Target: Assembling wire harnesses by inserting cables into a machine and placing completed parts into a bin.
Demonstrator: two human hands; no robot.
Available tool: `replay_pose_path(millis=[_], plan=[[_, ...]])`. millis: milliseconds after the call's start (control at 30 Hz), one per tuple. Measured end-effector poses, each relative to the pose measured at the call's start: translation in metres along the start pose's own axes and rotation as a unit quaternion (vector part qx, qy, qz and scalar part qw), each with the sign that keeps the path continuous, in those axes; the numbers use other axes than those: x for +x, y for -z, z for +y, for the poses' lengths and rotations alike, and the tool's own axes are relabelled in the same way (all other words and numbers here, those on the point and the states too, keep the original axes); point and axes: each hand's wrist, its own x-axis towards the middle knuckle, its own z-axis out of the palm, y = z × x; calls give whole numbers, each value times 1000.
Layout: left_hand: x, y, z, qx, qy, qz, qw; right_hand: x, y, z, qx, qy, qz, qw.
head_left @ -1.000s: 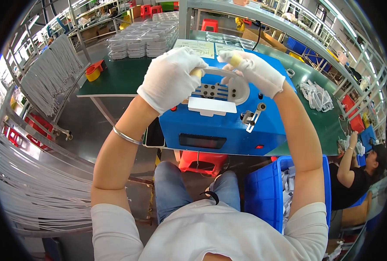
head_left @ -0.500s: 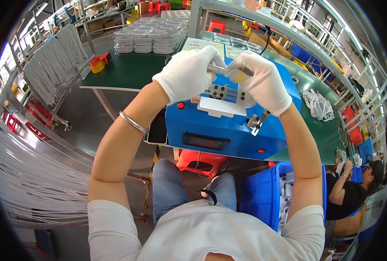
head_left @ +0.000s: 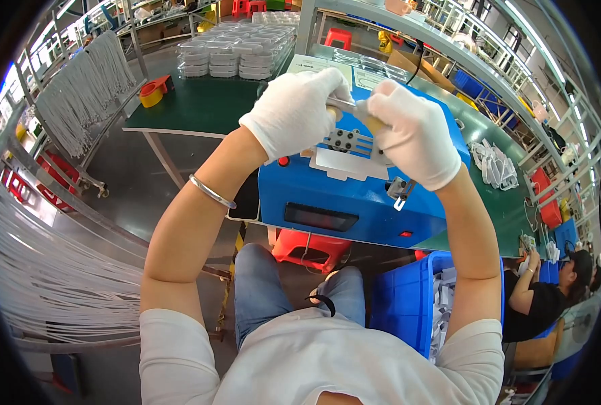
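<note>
Strip (head_left: 341,104), thin and pale, is held in the gap between two white-gloved hands, above the rear part of a blue machine (head_left: 374,226). Its left end is pinched by the left hand (head_left: 300,111), thumb and fingers closed on it and the back of the glove turned up. Its right end is met by the right hand (head_left: 415,131), which is curled with bent fingers and appears clamped on it; the exact grip is blurred and cannot be told. The hands are kept near each other but apart, with only the middle of the strip seen between them. A yellowish covering is shown on the right thumb. Below the strip, nearer the body, a metal bracket (head_left: 345,140) and a white plate (head_left: 346,165) are set on the machine. A small clamp (head_left: 399,192) is mounted just below the right wrist. A red button (head_left: 284,161) is seen below the left hand. Clear boxes (head_left: 236,54) are stacked on the green bench (head_left: 209,104), beyond the left hand
</note>
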Motion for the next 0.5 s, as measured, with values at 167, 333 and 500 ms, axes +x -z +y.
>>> replay_pose_path(millis=[167, 333, 500], plan=[[3, -5, -8, -25, -35, 23, 999, 13, -1, 24, 286, -202, -103, 931], [0, 1, 0, -24, 29, -13, 999, 19, -6, 16, 383, -291, -176, 859], [-29, -12, -9, 136, -57, 313, 938, 2, -12, 19, 417, -287, -71, 860]])
